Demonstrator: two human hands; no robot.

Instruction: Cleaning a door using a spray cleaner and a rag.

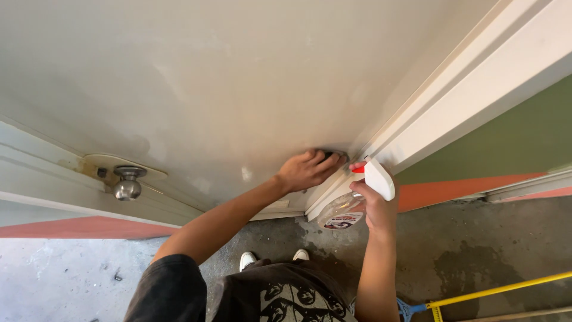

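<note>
My left hand (307, 171) presses a small dark pad or cloth (331, 156) against the lower part of a white door (226, 77), close to its hinge edge. My right hand (375, 206) grips a clear spray bottle (341, 213) with a white head (379, 179) and a red trigger; its nozzle points toward the door near my left hand. Most of the dark pad is hidden under my fingers.
A round metal door knob (127, 186) sits at the left. The white door frame (476, 89) runs diagonally to the right, beside a green and orange wall (506, 155). A yellow-handled tool (500, 290) lies on the stained concrete floor (476, 238). My white shoes (247, 259) show below.
</note>
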